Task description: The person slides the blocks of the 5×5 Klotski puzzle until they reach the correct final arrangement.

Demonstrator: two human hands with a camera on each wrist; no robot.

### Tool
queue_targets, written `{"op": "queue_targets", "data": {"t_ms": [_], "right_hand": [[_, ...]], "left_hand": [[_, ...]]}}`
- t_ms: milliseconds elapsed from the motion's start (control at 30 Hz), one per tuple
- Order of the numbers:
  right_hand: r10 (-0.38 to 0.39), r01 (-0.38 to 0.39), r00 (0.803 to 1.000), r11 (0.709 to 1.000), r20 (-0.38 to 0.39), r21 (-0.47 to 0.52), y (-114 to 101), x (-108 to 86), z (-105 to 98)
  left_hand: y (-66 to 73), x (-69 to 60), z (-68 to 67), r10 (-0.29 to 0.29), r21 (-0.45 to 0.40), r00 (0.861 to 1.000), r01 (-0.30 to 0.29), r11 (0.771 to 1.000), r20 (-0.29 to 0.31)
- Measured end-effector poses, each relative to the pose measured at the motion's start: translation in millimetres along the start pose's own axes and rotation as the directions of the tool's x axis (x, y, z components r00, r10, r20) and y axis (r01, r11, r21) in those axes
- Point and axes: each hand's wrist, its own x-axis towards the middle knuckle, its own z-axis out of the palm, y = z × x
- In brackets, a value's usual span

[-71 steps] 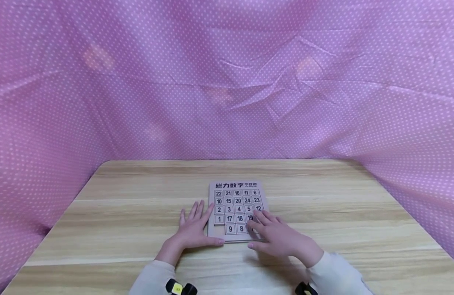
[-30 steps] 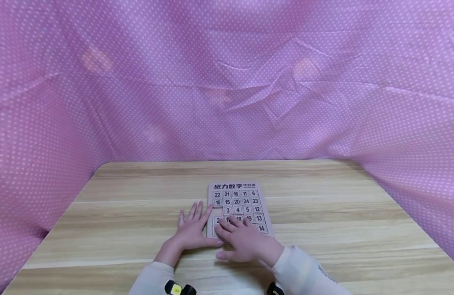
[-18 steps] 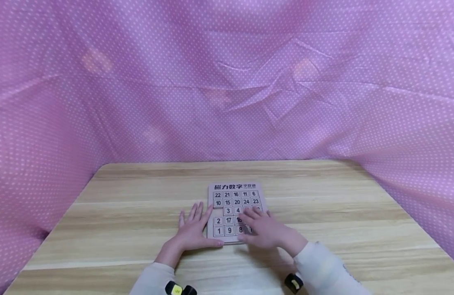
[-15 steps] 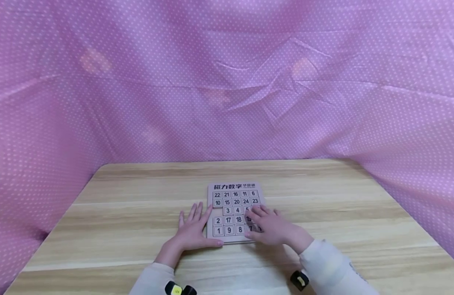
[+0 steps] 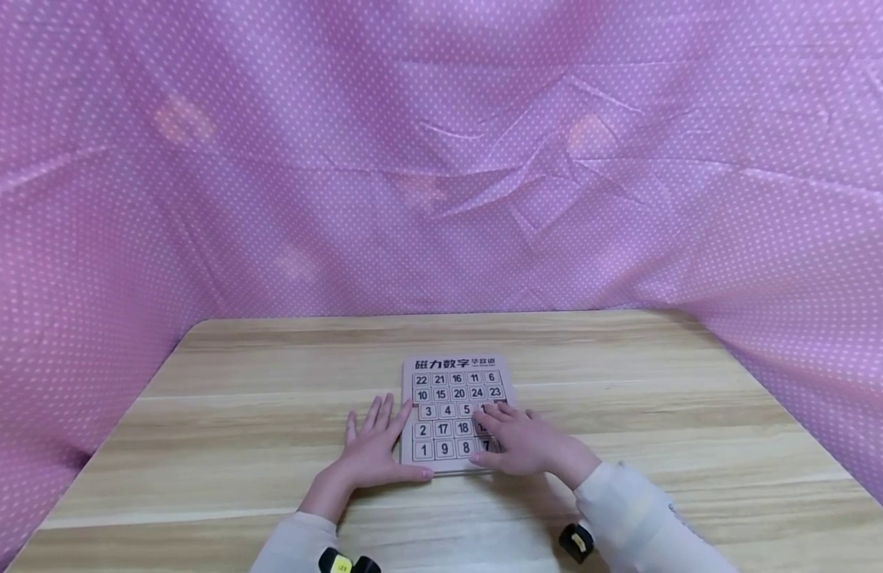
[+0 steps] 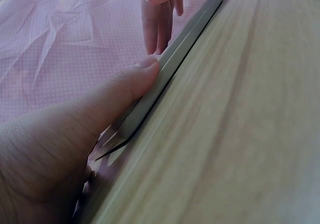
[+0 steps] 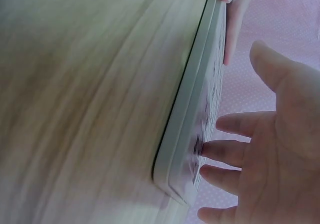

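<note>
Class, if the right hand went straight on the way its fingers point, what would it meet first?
Probably the 5 tile on the number board, just beyond the right hand in the head view; its exact height is hard to judge.

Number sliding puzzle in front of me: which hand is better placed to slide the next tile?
Probably the right hand: it reaches over the number tiles. The left hand is at the puzzle frame's left edge, seemingly steadying it.

A pale tabletop (image 5: 197, 446), its wood grain running left to right, fills most of the head view's lower half; directly on it, a little right of centre in that half, a number-tile board (image 5: 448, 466) lies flat
</note>
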Motion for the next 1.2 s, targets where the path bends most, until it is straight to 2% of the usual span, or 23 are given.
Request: {"op": "queue_targets", "data": {"t_ms": [200, 333, 500, 700, 833, 1200], "right_hand": [[-0.031, 0.031, 1.0, 0.999, 0.002, 0.009, -4, 2.6, 1], [-0.071, 0.072, 0.997, 0.997, -0.023, 0.029, -2, -0.9, 2], [-0.092, 0.094, 0.994, 0.995, -0.063, 0.03, 4, -19.6, 1], [-0.106, 0.107, 0.994, 0.994, -0.036, 0.026, 6, -48.8, -1], [-0.115, 0.116, 0.993, 0.993, -0.029, 0.018, 4, -58.5, 1], [-0.089, 0.087, 0.995, 0.996, -0.046, -0.03, 6, -49.9, 12]], "left_hand": [[-0.2, 0.0, -1.0, -0.007, -0.007, 1.0, 0.007, 1.0, -0.002], [0.2, 0.1, -1.2, -0.012, -0.003, 1.0, 0.012, 1.0, -0.004], [2.4, -0.7, -0.9, -0.005, -0.013, 1.0, 0.005, 1.0, 0.007], [3.1, -0.3, -0.5, -0.022, -0.008, 1.0, 0.022, 1.0, 0.007], [3.4, -0.3, -2.5, -0.019, -0.012, 1.0, 0.019, 1.0, 0.011], [3.3, -2.0, -3.9, -0.013, -0.004, 1.0, 0.014, 1.0, 0.018]]}}
